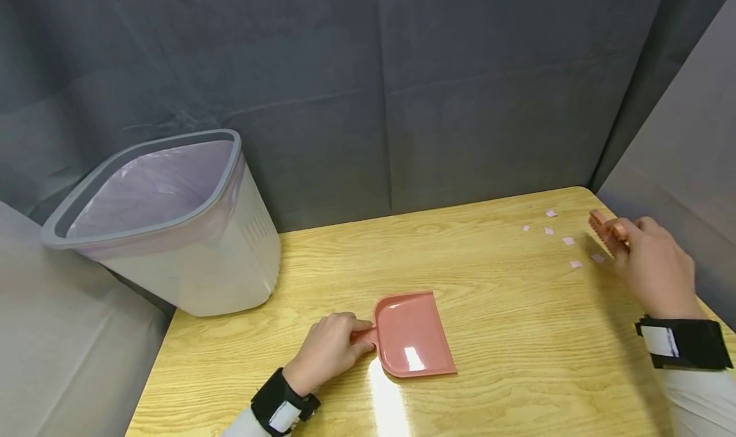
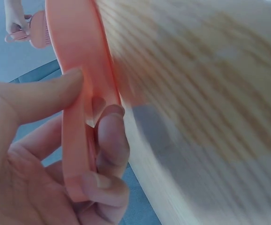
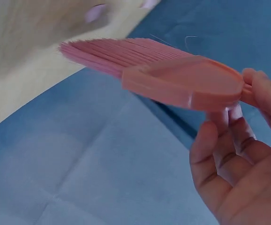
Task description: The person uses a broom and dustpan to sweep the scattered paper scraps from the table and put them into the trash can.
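Note:
My left hand (image 1: 330, 351) grips the short handle of a pink dustpan (image 1: 411, 335), thumb on one side and fingers curled round the other. The pan lies near the table's front middle, its straight edge facing right. At the far right, my right hand (image 1: 655, 264) holds a pink hand brush (image 3: 182, 82) by its handle, raised above the tabletop. Its bristles (image 3: 121, 54) point toward the table in the right wrist view. Several small pink paper bits (image 1: 568, 241) lie scattered just left of the brush and under it.
A white bin (image 1: 247, 252) with a grey rim and a plastic liner stands at the left of the wooden table (image 1: 489, 296). Dark grey cloth (image 1: 345, 105) hangs behind the back edge. Pale panels (image 1: 684, 143) flank the table on both sides.

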The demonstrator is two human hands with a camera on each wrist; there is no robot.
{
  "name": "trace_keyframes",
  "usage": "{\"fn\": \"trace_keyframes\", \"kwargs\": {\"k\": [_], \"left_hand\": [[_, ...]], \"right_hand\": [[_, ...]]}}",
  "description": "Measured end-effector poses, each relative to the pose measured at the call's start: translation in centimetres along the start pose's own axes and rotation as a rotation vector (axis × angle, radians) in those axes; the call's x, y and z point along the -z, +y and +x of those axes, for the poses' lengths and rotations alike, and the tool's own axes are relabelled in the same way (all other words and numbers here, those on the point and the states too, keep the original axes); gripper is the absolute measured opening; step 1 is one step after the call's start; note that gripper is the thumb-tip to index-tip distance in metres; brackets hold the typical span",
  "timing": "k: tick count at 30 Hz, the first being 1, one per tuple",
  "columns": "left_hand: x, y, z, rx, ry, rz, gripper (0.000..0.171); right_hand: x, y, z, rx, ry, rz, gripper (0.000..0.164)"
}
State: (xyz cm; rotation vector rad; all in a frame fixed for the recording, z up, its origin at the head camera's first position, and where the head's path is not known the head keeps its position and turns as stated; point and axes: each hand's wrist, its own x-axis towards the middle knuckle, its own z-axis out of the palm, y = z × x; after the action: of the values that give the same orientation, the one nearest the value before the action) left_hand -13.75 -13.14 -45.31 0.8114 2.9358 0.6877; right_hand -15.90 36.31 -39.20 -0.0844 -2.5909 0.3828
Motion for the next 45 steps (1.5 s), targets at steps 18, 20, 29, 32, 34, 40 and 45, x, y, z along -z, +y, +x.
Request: {"fn": "trace_keyframes", "kwargs": {"k": [18, 20, 29, 32, 34, 40, 45], "left_hand": [[0.1, 0.2, -0.1, 0.011, -0.017, -0.001, 0.029], [0.1, 0.1, -0.1, 0.011, -0.019, 0.000, 0.029], [0.2, 0.1, -0.1, 0.013, -0.030, -0.007, 0.029], [0.2, 0.1, 0.0, 0.012, -0.033, -0.008, 0.030], [0.2, 0.1, 0.0, 0.012, -0.033, -0.006, 0.030], [0.2, 0.1, 0.0, 0.010, -0.033, 0.005, 0.029], [0.3, 0.1, 0.0, 0.009, -0.030, 0.013, 0.029]], "right_hand": [[-3.9, 1.0, 0.1, 0.100, -0.054, 0.010, 0.022], [-3.7, 0.4, 0.0, 0.134, -0.077, 0.002, 0.024], [-2.3, -3.8, -0.5, 0.223, -0.233, 0.020, 0.027], [-1.8, -5.3, -0.7, 0.247, -0.300, 0.058, 0.026], [-1.5, -6.4, -0.9, 0.253, -0.353, 0.093, 0.026], [-1.0, -10.1, -1.8, 0.254, -0.504, 0.246, 0.014], [-1.2, -12.7, -2.7, 0.313, -0.562, 0.352, 0.010]]}}
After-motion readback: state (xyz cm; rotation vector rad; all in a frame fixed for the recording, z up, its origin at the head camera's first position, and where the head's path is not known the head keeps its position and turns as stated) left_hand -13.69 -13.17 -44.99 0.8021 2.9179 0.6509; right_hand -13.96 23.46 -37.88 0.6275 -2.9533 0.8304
